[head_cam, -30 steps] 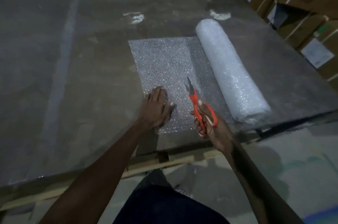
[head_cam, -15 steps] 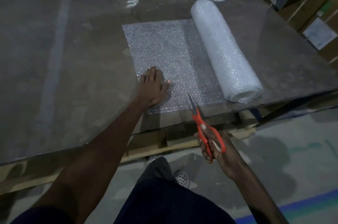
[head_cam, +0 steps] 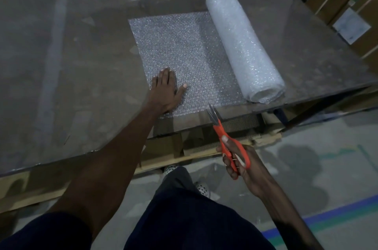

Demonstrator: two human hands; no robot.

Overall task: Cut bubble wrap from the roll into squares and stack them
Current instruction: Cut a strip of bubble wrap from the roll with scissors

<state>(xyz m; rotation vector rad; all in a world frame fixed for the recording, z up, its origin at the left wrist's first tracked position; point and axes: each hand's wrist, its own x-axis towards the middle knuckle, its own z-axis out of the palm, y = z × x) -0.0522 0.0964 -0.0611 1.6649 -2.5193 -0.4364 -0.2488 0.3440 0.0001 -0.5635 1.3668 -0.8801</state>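
Dim storeroom; a large grey surface [head_cam: 61, 65] is seen from above, with cardboard boxes [head_cam: 337, 0] stacked beyond it, well to the right of both hands. The bubble wrap roll [head_cam: 243, 45] is laid on the surface, ahead of the right hand and to the right of the left hand, its near end close to the surface's front edge. An unrolled sheet [head_cam: 180, 49] is spread flat from the roll toward the left hand. The left hand [head_cam: 166, 92] is pressed palm-down on the sheet's near left corner, fingers straight and spread, thumb out toward the roll. The right hand [head_cam: 239, 161] is held off the surface, nearer the body, with fingers curled round the orange scissors [head_cam: 229, 139]. The blades are parted slightly and pointed at the sheet's near edge, just short of it, not touching. Dark trousers and spotted shoes [head_cam: 201, 187] are seen on the floor below the hands.
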